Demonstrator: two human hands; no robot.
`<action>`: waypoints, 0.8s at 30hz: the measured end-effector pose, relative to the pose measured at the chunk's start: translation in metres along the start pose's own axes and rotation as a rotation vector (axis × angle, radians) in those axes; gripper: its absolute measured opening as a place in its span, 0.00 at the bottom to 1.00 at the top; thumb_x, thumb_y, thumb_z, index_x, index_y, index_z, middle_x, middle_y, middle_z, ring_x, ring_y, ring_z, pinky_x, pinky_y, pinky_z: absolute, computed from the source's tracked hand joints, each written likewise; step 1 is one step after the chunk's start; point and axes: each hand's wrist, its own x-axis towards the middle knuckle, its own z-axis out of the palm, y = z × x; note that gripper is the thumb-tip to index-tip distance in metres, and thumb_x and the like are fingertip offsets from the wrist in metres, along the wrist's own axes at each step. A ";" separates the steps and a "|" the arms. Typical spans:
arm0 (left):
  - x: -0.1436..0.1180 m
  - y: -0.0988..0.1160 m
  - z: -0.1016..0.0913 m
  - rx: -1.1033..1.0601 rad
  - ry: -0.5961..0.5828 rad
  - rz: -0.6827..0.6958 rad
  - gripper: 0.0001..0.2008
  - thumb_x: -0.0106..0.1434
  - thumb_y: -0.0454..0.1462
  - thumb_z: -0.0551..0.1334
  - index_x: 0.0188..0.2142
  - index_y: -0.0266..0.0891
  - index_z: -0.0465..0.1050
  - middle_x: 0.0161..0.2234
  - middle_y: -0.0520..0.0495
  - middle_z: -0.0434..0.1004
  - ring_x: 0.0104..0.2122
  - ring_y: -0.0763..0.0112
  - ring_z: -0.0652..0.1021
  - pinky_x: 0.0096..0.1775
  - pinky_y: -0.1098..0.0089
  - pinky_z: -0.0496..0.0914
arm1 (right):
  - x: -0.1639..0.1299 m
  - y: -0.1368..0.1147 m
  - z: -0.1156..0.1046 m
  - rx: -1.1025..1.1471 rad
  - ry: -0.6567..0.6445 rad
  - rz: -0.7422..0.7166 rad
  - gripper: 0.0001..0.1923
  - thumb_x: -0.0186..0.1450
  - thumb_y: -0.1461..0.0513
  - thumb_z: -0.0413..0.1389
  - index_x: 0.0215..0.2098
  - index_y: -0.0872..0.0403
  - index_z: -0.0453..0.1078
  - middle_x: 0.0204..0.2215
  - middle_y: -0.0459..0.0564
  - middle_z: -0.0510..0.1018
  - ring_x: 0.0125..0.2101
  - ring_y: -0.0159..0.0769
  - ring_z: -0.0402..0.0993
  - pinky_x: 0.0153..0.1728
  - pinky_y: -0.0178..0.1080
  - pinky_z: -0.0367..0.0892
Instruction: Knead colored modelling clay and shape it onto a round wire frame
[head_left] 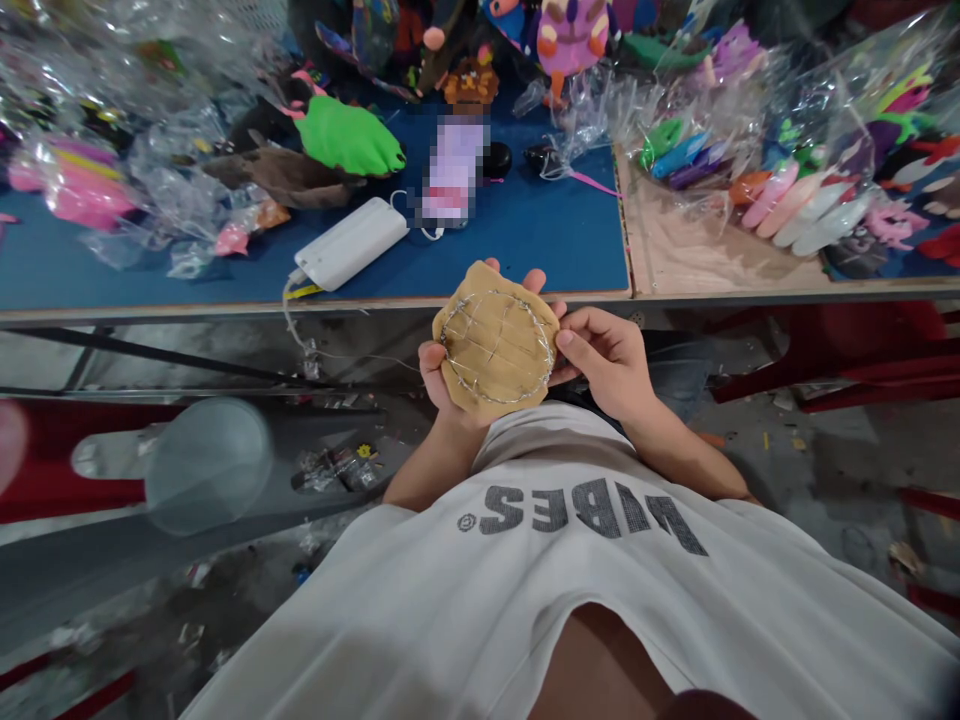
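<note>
A tan, round felt piece [496, 343] shaped like a turtle shell, with stitched lines and a pale thread ring on it, sits in my two hands just below the table's front edge. My left hand [437, 372] cups it from beneath, fingertips showing past its top rim. My right hand [609, 358] pinches its right edge with thumb and fingers. Both hands are in front of my white shirt.
The blue-topped table [540, 240] carries a white power bank [351, 243] with a cable, a green felt piece [349, 137], brown felt pieces [289, 176] and clear bags of colourful felt parts [795, 150]. A red stool [71, 460] stands at left. A plain wooden board [697, 255] adjoins at right.
</note>
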 end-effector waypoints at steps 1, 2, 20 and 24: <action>0.000 -0.001 -0.001 0.023 -0.011 0.011 0.38 0.73 0.64 0.45 0.75 0.58 0.62 0.70 0.48 0.76 0.78 0.42 0.65 0.74 0.41 0.66 | 0.000 0.001 0.000 0.015 0.007 0.011 0.18 0.68 0.47 0.72 0.41 0.51 0.80 0.31 0.44 0.83 0.28 0.30 0.79 0.30 0.34 0.81; 0.000 -0.002 -0.003 0.047 -0.025 0.023 0.38 0.72 0.65 0.48 0.76 0.58 0.61 0.72 0.48 0.75 0.78 0.43 0.64 0.75 0.43 0.65 | 0.000 0.002 0.000 0.019 0.010 0.026 0.18 0.67 0.47 0.73 0.43 0.51 0.80 0.31 0.44 0.83 0.28 0.31 0.80 0.31 0.35 0.82; 0.002 -0.003 -0.015 0.110 -0.178 0.052 0.36 0.65 0.60 0.65 0.70 0.57 0.69 0.71 0.45 0.75 0.72 0.38 0.74 0.71 0.33 0.71 | -0.002 0.014 -0.004 -0.012 -0.133 -0.056 0.26 0.60 0.55 0.80 0.51 0.51 0.79 0.40 0.45 0.84 0.36 0.29 0.78 0.41 0.32 0.78; 0.000 0.003 -0.013 0.130 -0.127 0.003 0.37 0.67 0.61 0.64 0.70 0.49 0.69 0.72 0.40 0.74 0.77 0.33 0.66 0.71 0.31 0.69 | -0.004 0.007 -0.003 0.059 -0.072 0.050 0.25 0.58 0.53 0.80 0.47 0.52 0.79 0.36 0.45 0.84 0.34 0.33 0.81 0.37 0.37 0.83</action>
